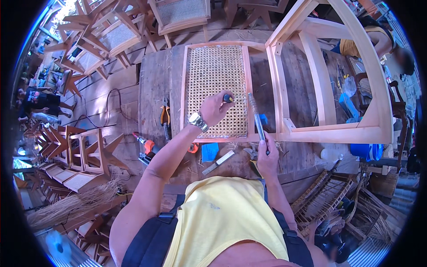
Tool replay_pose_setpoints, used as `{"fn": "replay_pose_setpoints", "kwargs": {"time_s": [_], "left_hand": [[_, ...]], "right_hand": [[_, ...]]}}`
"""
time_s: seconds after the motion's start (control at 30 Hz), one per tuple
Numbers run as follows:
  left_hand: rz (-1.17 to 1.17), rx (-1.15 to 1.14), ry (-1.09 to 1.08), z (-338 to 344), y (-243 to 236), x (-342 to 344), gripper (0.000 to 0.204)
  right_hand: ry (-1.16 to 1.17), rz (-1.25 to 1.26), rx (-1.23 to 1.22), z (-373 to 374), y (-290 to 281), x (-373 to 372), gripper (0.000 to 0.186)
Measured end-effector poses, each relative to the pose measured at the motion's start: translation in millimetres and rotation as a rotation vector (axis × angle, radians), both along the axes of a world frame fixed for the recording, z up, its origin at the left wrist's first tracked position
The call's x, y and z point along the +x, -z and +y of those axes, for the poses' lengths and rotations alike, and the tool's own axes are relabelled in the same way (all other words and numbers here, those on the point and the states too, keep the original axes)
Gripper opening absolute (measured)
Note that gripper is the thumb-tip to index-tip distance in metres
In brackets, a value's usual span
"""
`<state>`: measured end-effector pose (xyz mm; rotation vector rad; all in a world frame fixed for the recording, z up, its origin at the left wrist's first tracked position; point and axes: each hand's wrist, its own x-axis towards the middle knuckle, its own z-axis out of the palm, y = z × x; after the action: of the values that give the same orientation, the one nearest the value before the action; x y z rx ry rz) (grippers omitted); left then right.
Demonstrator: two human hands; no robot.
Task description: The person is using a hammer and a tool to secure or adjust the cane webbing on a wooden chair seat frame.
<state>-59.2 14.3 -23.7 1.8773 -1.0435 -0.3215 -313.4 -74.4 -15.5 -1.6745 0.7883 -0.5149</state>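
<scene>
Nearest is one yellow sleeveless top (pixel 222 209), crossed by two dark straps (pixel 153 240), with two bare forearms reaching out past it. On the brown wooden plank workbench (pixel 153 80) beyond lie one blue flat square (pixel 210 152), one pale flat bar (pixel 218 162) and, farther up on the left, one pair of orange-and-black-handled pliers (pixel 165 116).

Two hands are at work, one tool in each. The right hand (pixel 267 153), its forearm rising fairly straight, is closed around the lower end of one long grey rod-like tool (pixel 258 122); that tool slants up and leftward, its far end by the panel's right rail (touching or just above, I can't tell).

The left arm angles inward, bent at the elbow, one silver wristwatch (pixel 195 119) at the wrist. The left hand (pixel 213 109) is curled tightly around one short dark-and-yellow handle (pixel 228 98), butt end up (its tip is hidden from me), over the lower right part of one tan woven cane panel (pixel 213 75). This panel lies flat on the bench in its pale wooden border, beside one upright pale wooden chair frame (pixel 318 78) to the right.

Farther off, one co-worker (pixel 376 38) bends beyond that frame, and one more cane-panelled piece (pixel 180 11) stands behind the bench.
</scene>
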Motion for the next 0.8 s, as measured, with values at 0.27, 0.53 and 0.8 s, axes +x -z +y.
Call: {"fn": "replay_pose_setpoints", "kwargs": {"time_s": [0.27,0.53,0.8], "left_hand": [[0.075,-0.001,-0.128,7.4,-16.8,2.4,0.02],[0.118,-0.05,-0.105,12.7,-10.0,7.2,0.021],[0.254,-0.193,-0.168,33.9,-3.7,7.4,0.024]], "right_hand": [[-0.003,-0.012,-0.119,-1.5,9.8,2.9,0.035],[-0.098,0.047,-0.1,-5.3,-0.7,14.2,0.035],[-0.177,0.077,0.173,-4.9,-1.0,-27.8,0.034]]}}
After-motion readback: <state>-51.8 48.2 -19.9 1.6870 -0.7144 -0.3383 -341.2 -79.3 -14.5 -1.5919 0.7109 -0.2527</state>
